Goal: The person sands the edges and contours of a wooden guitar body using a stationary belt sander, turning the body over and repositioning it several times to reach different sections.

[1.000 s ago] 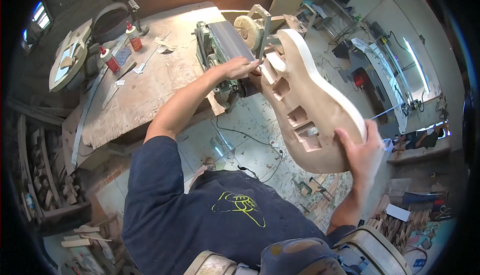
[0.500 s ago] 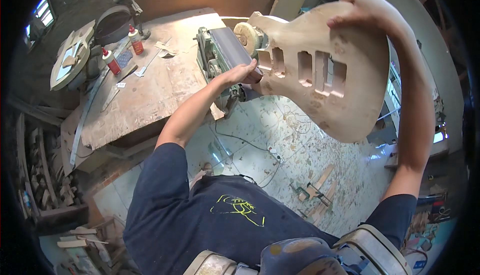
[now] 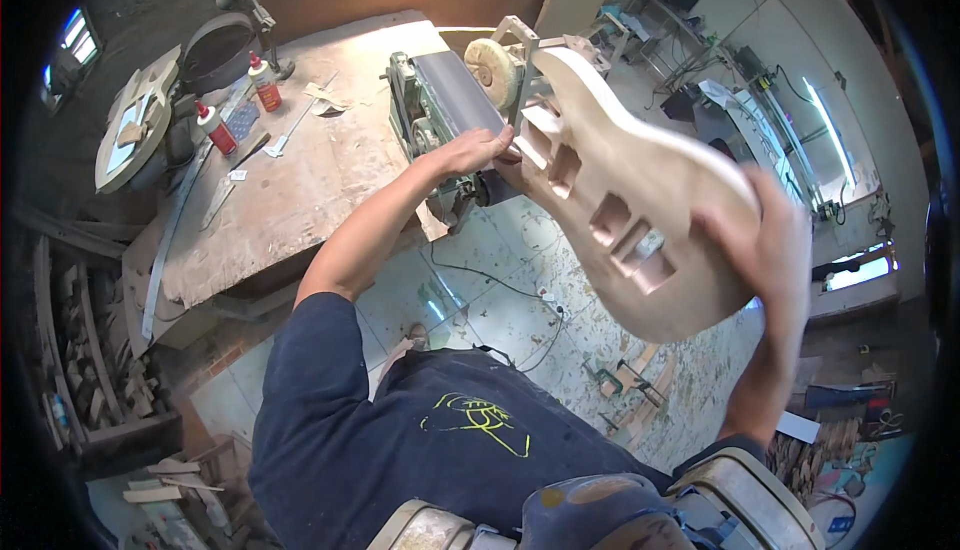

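A bare-wood electric guitar body (image 3: pixel 655 185) with several routed cavities hangs tilted between my two hands. My left hand (image 3: pixel 478 150) closes on its narrow left end, right beside the belt sander (image 3: pixel 455 90). At the opposite, wide end, my right hand (image 3: pixel 768 235) wraps over the edge, a little blurred by motion. The body's left end is close to the sander's near right corner; whether it touches the belt I cannot tell. Behind that end is a round pale wheel (image 3: pixel 490 70) on the same machine.
Left of the sander, a wooden bench (image 3: pixel 290 210) bears two glue bottles (image 3: pixel 215 128) with red caps, a lamp (image 3: pixel 245 0) and another guitar body (image 3: pixel 140 130). A black cable (image 3: pixel 500 285) crosses the shavings-strewn floor. Clamped wood (image 3: pixel 630 390) lies there too.
My right hand has come down and nearer, swinging the wide end of the guitar body down toward me and tilting it. My left hand stays almost in place beside the sander.
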`<state>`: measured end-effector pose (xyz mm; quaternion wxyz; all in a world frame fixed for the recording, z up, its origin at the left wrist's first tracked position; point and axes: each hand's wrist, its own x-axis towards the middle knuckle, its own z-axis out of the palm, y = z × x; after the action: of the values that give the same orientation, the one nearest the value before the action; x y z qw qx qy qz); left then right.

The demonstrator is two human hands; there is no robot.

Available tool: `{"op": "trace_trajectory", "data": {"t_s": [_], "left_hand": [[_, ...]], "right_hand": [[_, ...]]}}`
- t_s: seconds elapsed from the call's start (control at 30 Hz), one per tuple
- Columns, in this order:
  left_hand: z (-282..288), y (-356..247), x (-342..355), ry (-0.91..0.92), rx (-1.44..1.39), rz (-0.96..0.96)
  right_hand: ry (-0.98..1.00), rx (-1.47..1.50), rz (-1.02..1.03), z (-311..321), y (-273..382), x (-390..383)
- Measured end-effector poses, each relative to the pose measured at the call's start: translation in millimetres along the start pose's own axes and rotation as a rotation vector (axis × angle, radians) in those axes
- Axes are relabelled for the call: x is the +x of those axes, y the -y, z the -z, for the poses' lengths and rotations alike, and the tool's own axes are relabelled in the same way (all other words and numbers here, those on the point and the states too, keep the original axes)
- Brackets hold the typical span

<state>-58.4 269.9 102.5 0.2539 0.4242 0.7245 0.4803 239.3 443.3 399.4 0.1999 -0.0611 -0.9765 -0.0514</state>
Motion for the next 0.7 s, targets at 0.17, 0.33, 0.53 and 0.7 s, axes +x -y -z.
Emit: {"op": "trace_trajectory", "data": {"t_s": [0.17,0.33,0.53,0.7], "left_hand": [[0,-25,4,-0.024,0.416,-0.086],[17,-29,11,-0.066,0.622,-0.19],[44,-38,22,-0.145,0.768,-0.255],[42,-26,19,0.025,0.801,-0.162]], "right_hand": [[-0.172,0.098,-0.272,-90,-17,-125],[-0.23,0.228,-0.439,-172,1,-169],[-0.386,0.296,-0.482,-217,16,-165],[-0.333,0.325,-0.48,-206,14,-162]]}}
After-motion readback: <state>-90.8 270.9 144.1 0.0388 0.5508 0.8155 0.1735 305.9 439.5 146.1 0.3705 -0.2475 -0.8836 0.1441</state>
